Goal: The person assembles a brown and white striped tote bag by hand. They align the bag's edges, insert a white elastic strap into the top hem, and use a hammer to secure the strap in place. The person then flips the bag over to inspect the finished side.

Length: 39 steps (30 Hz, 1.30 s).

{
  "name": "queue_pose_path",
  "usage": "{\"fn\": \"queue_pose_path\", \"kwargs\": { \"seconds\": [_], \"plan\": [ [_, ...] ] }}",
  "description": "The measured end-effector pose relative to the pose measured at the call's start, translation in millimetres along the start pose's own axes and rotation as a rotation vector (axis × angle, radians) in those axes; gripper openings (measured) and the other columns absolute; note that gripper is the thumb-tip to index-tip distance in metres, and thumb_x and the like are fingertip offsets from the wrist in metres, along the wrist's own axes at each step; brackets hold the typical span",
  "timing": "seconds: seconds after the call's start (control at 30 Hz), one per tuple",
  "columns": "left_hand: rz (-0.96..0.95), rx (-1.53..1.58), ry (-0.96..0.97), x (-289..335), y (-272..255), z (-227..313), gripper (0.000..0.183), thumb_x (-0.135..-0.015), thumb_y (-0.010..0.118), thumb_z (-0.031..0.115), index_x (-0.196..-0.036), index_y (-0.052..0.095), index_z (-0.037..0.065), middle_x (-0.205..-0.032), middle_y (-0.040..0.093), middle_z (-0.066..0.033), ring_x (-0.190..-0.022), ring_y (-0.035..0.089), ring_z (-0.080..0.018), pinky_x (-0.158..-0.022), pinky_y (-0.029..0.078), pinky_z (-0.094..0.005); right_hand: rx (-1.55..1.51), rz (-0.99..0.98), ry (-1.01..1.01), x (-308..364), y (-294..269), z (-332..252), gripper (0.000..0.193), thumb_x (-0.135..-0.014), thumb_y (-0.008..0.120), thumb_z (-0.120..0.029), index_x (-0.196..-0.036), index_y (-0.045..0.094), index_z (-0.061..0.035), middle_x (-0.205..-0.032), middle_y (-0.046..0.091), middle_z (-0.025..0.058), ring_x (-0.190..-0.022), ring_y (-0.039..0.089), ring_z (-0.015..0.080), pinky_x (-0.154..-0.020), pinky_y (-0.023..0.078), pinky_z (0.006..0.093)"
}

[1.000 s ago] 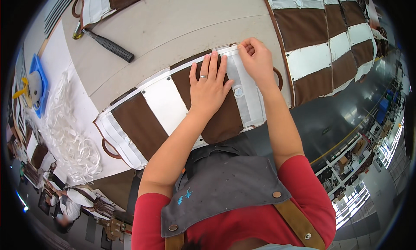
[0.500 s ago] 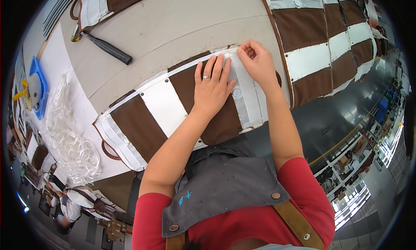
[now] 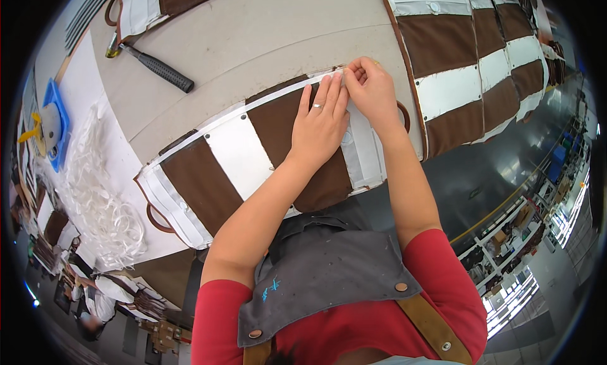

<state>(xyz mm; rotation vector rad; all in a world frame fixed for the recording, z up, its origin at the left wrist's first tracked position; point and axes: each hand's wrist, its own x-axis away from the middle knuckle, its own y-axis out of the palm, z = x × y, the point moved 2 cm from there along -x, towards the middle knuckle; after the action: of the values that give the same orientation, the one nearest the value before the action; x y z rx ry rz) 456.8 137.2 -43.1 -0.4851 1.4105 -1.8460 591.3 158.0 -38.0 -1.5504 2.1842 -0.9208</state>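
Observation:
A flat brown and white striped panel (image 3: 237,156) lies on the worktable, with small dark snaps and a brown loop at each end. A narrow white tape (image 3: 272,99) runs along its far edge. My left hand (image 3: 320,124) rests flat on the panel, fingers extended, a ring on one finger and the fingertips on the taped edge. Close beside it, my right hand (image 3: 373,96) is closed in a pinch at the panel's far right corner, on the end of the white tape. The pinched bit is mostly hidden by the fingers.
A black-handled tool (image 3: 163,71) and a yellow-handled tool (image 3: 112,50) lie at the back left. White strips (image 3: 104,207) are heaped at left near a blue tray (image 3: 62,134). Striped panels (image 3: 442,42) lie at right; another panel (image 3: 140,11) is at upper left.
My left hand has slid right along the panel, closer to my right hand. My right hand has shifted slightly left and stays pinched at the corner.

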Motion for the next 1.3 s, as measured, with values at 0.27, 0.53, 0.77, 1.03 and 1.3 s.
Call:
{"fn": "queue_pose_path", "kwargs": {
  "seconds": [0.27, 0.53, 0.77, 1.03, 1.3],
  "plan": [
    [-0.003, 0.114, -0.05, -4, -3, 4, 0.042, -0.08, 0.06, 0.021, -0.117, 0.053, 0.002, -0.141, 0.041, -0.0115, -0.129, 0.04, -0.0244, -0.106, 0.029, -0.0459, -0.006, -0.035, -0.047, -10, -35, 5, 0.011, -0.081, 0.063, -0.009, -0.091, 0.064, -0.003, -0.088, 0.06, 0.0049, -0.077, 0.055, 0.0154, -0.07, 0.046, 0.0277],
    [0.012, 0.074, -0.059, -6, -2, 4, 0.041, -0.082, 0.06, 0.025, -0.117, 0.054, 0.005, -0.138, 0.045, -0.0075, -0.125, 0.043, -0.0225, -0.104, 0.03, -0.0446, 0.083, -0.144, -0.409, -21, -31, 19, 0.013, -0.083, 0.061, -0.005, -0.096, 0.063, -0.0039, -0.094, 0.057, 0.0061, -0.09, 0.053, 0.0229, -0.078, 0.044, 0.0326],
    [0.003, -0.037, -0.03, -10, -4, 5, 0.045, -0.086, 0.057, 0.029, -0.125, 0.051, 0.008, -0.132, 0.049, -0.0054, -0.121, 0.046, -0.0208, -0.102, 0.031, -0.0439, 0.169, -0.201, -0.501, -31, -31, 15, 0.005, -0.086, 0.057, -0.006, -0.088, 0.059, -0.001, -0.089, 0.054, 0.0077, -0.087, 0.052, 0.0241, -0.076, 0.043, 0.0326],
    [-0.025, -0.046, -0.071, -15, -4, 7, 0.054, -0.084, 0.057, 0.031, -0.132, 0.046, 0.008, -0.129, 0.047, -0.0036, -0.121, 0.043, -0.0175, -0.101, 0.029, -0.0421, 0.183, -0.248, -0.451, -35, -32, 17, 0.007, -0.087, 0.056, -0.007, -0.088, 0.058, -0.0005, -0.088, 0.053, 0.0086, -0.085, 0.052, 0.0236, -0.074, 0.043, 0.0314],
    [0.011, 0.043, -0.141, -17, 1, 6, 0.057, -0.08, 0.059, 0.032, -0.131, 0.047, 0.008, -0.123, 0.046, -0.0026, -0.119, 0.041, -0.0167, -0.101, 0.027, -0.0392, 0.164, -0.266, -0.409, -35, -33, 15, 0.006, -0.087, 0.056, -0.007, -0.087, 0.058, -0.0007, -0.089, 0.053, 0.0084, -0.083, 0.052, 0.022, -0.071, 0.044, 0.0309]
  ]
}}
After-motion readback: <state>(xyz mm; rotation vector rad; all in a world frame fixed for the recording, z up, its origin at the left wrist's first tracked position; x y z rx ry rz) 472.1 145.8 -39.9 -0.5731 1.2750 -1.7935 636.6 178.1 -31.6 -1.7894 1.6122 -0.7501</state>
